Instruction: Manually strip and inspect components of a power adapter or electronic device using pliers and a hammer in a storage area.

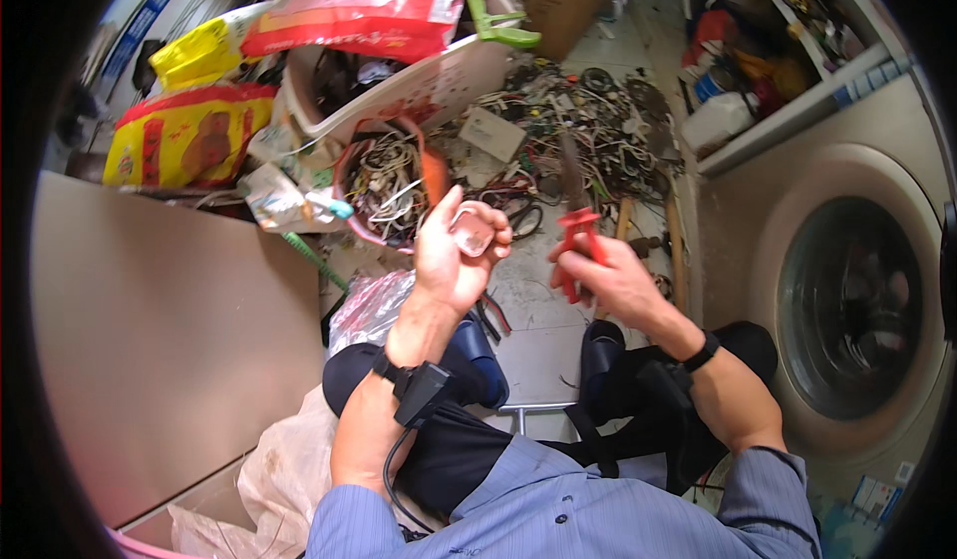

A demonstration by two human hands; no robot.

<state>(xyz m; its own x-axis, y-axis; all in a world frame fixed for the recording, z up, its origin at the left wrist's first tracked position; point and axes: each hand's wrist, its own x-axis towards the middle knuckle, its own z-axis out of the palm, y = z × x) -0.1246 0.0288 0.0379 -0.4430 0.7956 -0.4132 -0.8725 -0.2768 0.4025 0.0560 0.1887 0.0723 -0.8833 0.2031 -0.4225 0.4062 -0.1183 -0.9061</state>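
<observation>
My left hand is turned palm up, its fingers curled around a small squarish pinkish-white piece with rounded corners. What kind of piece it is I cannot make out. In my right hand is a red-handled knife; its brownish, worn-looking blade points away from me. The blade lies over a heap of tangled wires on the floor, and the two hands are apart. Beyond my left hand stands a round bucket packed with cables.
Pliers lie on the floor near my shoes. A white box rests by the wire heap. Behind are a pale bin, colourful bags and a carton. A washing machine stands at right, a flat panel at left.
</observation>
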